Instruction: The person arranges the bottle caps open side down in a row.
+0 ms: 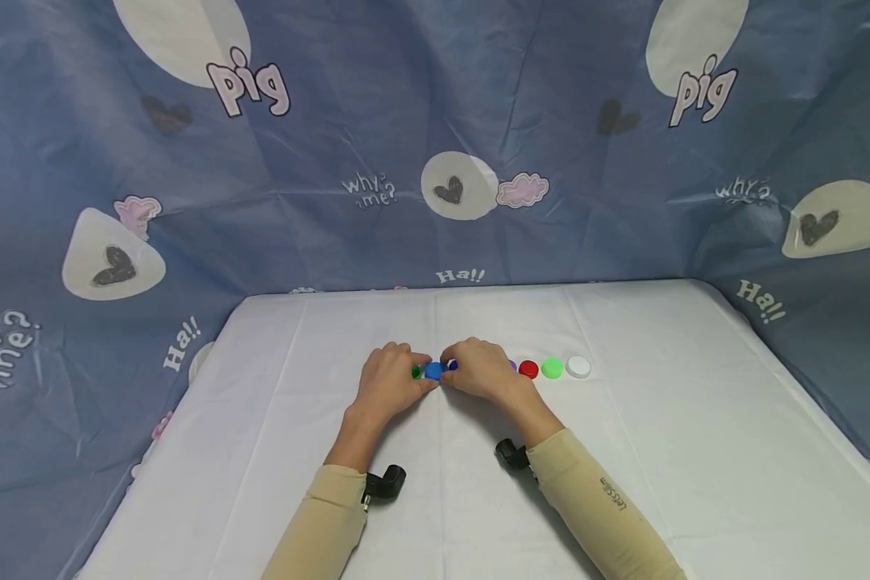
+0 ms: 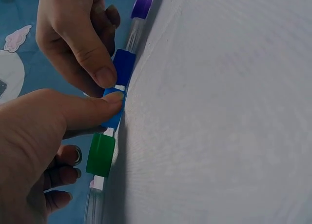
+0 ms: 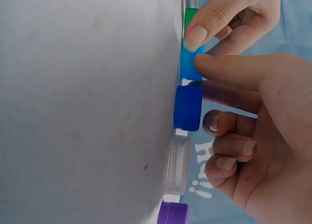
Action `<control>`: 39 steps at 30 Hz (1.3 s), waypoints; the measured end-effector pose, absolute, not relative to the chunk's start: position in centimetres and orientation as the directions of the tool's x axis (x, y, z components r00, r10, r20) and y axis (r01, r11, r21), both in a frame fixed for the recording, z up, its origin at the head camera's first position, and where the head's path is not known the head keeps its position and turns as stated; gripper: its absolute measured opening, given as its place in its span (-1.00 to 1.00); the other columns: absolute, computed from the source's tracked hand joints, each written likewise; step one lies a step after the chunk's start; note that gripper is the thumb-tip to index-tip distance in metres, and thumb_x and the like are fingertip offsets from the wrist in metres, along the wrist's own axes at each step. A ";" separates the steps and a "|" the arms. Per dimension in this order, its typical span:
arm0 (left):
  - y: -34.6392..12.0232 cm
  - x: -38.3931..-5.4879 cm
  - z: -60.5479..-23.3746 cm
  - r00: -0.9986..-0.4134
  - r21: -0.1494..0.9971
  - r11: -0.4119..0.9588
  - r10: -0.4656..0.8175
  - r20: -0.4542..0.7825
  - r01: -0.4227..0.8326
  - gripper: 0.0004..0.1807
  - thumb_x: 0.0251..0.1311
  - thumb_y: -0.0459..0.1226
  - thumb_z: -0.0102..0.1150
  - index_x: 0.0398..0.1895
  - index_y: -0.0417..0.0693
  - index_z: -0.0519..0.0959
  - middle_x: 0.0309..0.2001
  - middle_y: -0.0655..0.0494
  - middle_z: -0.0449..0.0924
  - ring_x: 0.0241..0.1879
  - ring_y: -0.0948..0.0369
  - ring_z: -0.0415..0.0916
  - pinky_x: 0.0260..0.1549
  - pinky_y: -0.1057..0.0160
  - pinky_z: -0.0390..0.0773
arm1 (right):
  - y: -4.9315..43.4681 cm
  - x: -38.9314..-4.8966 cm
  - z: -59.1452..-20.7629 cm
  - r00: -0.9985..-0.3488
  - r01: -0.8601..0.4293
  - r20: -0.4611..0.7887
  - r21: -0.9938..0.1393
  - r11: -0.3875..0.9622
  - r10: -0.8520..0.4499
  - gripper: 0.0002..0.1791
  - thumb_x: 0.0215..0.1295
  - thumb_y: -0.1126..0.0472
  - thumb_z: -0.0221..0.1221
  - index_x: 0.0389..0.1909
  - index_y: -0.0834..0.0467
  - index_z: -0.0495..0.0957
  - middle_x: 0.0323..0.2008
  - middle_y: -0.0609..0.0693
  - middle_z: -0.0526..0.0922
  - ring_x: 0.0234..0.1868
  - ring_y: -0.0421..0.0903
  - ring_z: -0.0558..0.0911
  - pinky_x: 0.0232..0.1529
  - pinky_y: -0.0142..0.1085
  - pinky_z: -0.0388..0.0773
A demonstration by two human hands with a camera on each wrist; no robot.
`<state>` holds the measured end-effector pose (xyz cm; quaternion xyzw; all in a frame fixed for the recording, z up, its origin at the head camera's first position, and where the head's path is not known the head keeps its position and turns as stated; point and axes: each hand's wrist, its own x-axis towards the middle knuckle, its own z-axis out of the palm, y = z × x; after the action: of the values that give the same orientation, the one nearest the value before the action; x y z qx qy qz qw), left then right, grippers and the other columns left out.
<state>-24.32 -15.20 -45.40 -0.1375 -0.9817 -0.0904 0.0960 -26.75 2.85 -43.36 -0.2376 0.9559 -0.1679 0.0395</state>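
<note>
A light blue bottle cap [image 1: 434, 370] lies in a row of caps on the white table, between both hands. My left hand [image 1: 393, 379] pinches it from the left, its thumb lying over the near side in the left wrist view. From the right, my right hand [image 1: 482, 368] holds the same cap between thumb and forefinger, its other fingers curled loosely. Beside the left hand is a green cap [image 2: 101, 154]. A dark blue cap [image 3: 188, 108] stands close to the right hand's fingers. A clear ridged cap [image 3: 177, 164] comes after it.
The row continues rightward with a purple cap [image 3: 173, 213], a red cap [image 1: 528, 369], a light green cap [image 1: 553, 367] and a white cap [image 1: 578, 366]. Another clear cap [image 2: 93, 204] lies left of the green one. A blue printed cloth [image 1: 377, 242] hangs behind the white-covered table [image 1: 696, 451].
</note>
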 end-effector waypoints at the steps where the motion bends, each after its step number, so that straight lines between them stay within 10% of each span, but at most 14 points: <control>1: -15.3 -24.3 -45.4 -0.943 0.150 0.946 0.253 0.215 0.288 -0.53 0.01 0.11 0.45 0.03 0.25 0.72 -0.33 0.16 0.63 -0.36 0.19 0.43 -0.32 0.21 0.40 | 2.8 -26.7 -43.3 -0.885 -0.438 0.003 -0.347 0.829 -0.466 -0.65 0.22 -0.02 0.34 0.00 -0.02 0.71 -0.10 -0.07 0.77 -0.14 -0.11 0.68 -0.15 -0.12 0.60; 39: -19.1 -22.5 -44.9 -0.965 0.222 0.953 0.157 0.213 0.204 -0.54 0.01 0.10 0.45 0.00 0.20 0.74 -0.43 0.17 0.57 -0.46 0.21 0.34 -0.37 0.20 0.34 | -0.7 -26.7 -42.8 -0.833 -0.509 0.028 -0.434 0.744 -0.553 -0.61 0.20 0.04 0.35 0.06 -0.01 0.68 -0.03 -0.04 0.75 -0.06 -0.04 0.69 -0.12 -0.07 0.59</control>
<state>-22.48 -19.08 -44.94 -0.0916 -0.9836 -0.1219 0.0967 -26.73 -0.67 -42.79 -0.2848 0.9323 -0.2170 0.0510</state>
